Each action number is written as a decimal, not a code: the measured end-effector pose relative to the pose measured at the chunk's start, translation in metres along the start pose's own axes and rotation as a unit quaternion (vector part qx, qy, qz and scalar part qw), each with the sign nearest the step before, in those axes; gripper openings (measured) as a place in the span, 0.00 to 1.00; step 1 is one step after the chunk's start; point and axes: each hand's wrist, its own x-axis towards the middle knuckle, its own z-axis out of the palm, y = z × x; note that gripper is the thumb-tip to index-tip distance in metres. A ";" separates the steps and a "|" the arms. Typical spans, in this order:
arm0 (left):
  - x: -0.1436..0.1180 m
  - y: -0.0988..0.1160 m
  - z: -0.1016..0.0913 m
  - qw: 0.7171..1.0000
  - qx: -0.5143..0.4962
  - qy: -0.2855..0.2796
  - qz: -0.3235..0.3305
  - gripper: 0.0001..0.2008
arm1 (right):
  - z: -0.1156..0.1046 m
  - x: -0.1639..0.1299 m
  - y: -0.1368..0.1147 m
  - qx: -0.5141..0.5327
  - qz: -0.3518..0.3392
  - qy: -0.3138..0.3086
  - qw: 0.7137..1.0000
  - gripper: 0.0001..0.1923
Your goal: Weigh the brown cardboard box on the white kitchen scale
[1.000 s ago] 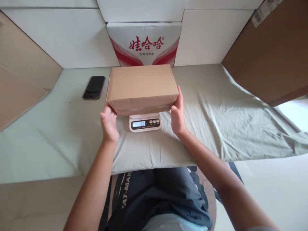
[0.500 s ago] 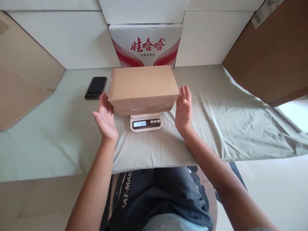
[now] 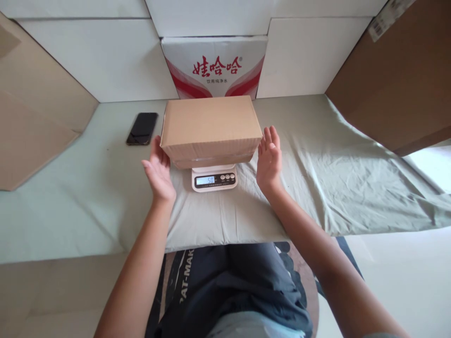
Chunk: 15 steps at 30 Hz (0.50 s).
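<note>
A closed brown cardboard box (image 3: 213, 122) rests on a small white kitchen scale (image 3: 215, 188), covering its weighing platform. The scale's lit display appears to read 50, with several round buttons to its right. At the box's left end is my left hand (image 3: 160, 174), open, thumb spread and palm turned inward. My right hand (image 3: 269, 162) stands open by the right end, fingers stretched out. Both hands are very close to the box; whether the fingertips touch it I cannot tell.
A black phone (image 3: 142, 128) lies left of the box on the pale green cloth (image 3: 306, 141). Behind stands a white and red printed carton (image 3: 216, 65) among white panels. Large brown cardboard pieces flank the left (image 3: 38, 103) and right (image 3: 394, 80) sides.
My left hand has shifted slightly right, closer to the box. The scale's reading has gone from about 51 to about 50. My right hand has barely moved.
</note>
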 end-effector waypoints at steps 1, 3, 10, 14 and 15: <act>0.000 0.000 0.001 1.000 0.001 0.000 -0.002 0.51 | 0.000 0.000 0.000 0.001 0.001 0.001 1.000 0.47; 0.000 0.000 0.001 1.000 -0.002 0.001 -0.003 0.50 | 0.001 0.000 -0.001 0.000 0.000 0.002 1.000 0.46; 0.000 0.001 0.000 1.000 -0.003 0.002 -0.002 0.52 | 0.000 0.001 0.001 -0.010 -0.002 -0.007 1.000 0.47; -0.003 0.007 0.003 1.000 0.014 -0.003 -0.015 0.52 | 0.000 0.001 0.000 -0.007 0.000 -0.008 1.000 0.47; -0.003 0.009 0.005 1.000 0.018 -0.006 -0.019 0.52 | 0.001 0.001 0.000 -0.005 0.002 -0.007 1.000 0.47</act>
